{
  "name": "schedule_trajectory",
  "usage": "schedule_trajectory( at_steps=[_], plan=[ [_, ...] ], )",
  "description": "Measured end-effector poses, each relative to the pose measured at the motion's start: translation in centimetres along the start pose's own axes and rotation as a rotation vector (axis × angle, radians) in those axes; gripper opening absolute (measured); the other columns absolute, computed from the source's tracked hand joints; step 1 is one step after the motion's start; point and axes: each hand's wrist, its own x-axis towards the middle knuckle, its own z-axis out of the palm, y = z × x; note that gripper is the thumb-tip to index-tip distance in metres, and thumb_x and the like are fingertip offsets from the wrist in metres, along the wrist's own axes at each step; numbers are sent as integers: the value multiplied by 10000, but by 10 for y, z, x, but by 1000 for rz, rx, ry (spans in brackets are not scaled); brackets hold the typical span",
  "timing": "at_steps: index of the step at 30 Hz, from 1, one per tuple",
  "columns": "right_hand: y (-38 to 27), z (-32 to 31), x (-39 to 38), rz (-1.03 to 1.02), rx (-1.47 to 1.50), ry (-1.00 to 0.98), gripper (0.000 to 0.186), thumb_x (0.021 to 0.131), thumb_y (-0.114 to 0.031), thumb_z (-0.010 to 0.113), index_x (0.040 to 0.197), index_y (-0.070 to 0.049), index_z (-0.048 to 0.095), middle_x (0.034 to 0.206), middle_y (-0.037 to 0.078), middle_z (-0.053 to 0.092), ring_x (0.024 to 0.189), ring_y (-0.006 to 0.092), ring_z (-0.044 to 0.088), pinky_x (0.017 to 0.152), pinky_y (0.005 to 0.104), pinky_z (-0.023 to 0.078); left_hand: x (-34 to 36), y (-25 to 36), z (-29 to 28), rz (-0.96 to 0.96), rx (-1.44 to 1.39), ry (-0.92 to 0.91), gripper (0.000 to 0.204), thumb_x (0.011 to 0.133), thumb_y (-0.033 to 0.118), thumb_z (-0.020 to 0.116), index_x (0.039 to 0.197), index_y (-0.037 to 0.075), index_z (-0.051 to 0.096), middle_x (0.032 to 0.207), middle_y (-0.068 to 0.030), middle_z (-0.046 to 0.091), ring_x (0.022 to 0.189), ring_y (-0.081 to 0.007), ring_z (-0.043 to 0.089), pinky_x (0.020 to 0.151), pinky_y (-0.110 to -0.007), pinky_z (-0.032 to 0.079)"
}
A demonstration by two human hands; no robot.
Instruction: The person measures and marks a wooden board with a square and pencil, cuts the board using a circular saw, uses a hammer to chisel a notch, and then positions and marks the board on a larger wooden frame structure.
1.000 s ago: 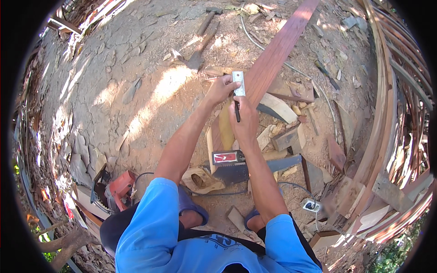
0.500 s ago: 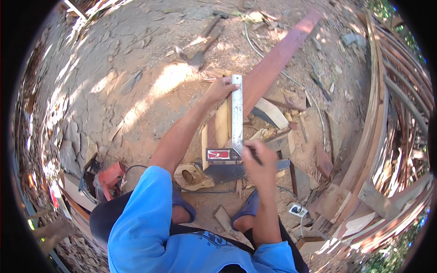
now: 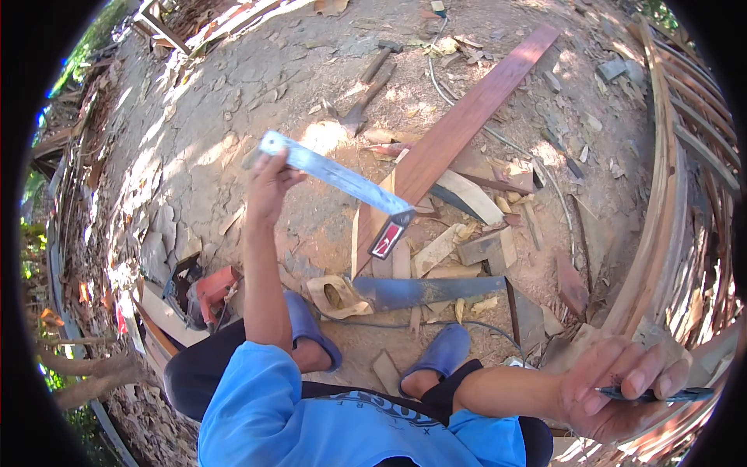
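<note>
My left hand [image 3: 270,187] is closed round the far end of a try square [image 3: 342,177], a metal blade with a short dark and red stock. The square is raised and tilted, its stock over the near end of a long reddish-brown plank [image 3: 475,113]. The plank slants away to the upper right. Off at the lower right, my right hand [image 3: 599,389] grips a thin dark pencil-like stick [image 3: 689,395]; its exact kind is unclear. A handsaw [image 3: 432,293] with a wooden handle lies between my feet and the plank.
A red power saw [image 3: 212,294] sits on the left by my knee. Beyond the plank's near end lie a hatchet [image 3: 367,103] and a hammer [image 3: 380,59]. Wood offcuts [image 3: 476,198] and a cable [image 3: 537,165] surround the plank. Long boards [image 3: 661,187] are stacked along the right.
My left hand has lifted the try square off the plank and swung it left, turning it. My right hand has moved from the square to the lower right, still gripping the dark stick.
</note>
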Motion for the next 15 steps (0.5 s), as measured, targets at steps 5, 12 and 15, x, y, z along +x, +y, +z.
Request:
schedule_trajectory(
  at_steps=[5,12,15],
  plan=[
    [0,-25,8,-184,16,96,426,1007,-316,645,1324,-35,595,872,100,568,497,119,496,413,237,419,-6,2,-66,142,-217,277,162,1045,211,578,1059,51,595,847,-47,643,762,-148,684,760,-345,631],
    [-1,-58,34,-198,-285,-585,201,727,25,782,904,-68,775,807,2,616,640,109,617,556,234,469,-1,-84,-134,156,-531,867,267,1078,245,509,1177,-3,508,1053,-156,649,1005,-331,718,918,-477,595],
    [12,-76,38,-158,-103,-494,385,1002,-455,614,1362,-320,638,830,55,557,583,116,474,468,240,396,-3,-111,-140,139,-393,1005,355,1079,345,502,1216,19,523,1179,-142,672,1121,-329,686,988,-498,554]
  ],
)
